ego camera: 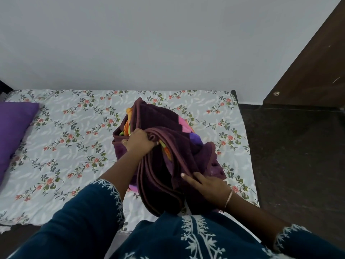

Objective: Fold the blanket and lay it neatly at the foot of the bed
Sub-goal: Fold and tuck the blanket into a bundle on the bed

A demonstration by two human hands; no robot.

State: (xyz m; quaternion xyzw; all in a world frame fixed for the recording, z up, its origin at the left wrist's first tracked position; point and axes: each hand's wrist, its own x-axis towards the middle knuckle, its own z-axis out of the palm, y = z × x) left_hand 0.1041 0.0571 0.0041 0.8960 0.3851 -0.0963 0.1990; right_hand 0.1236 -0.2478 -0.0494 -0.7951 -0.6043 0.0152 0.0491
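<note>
A plump purple fabric pillow (pixel 13 131) lies at the far left. Behind it all rises a plain pale grey wall (pixel 149 43). On the right, a dark brown wooden door (pixel 317 71) stands above a dark speckled stone floor (pixel 298 156).

Blanket (pixel 164 146) on bed (pixel 74 146); pillow (pixel 13 131) left.
</note>
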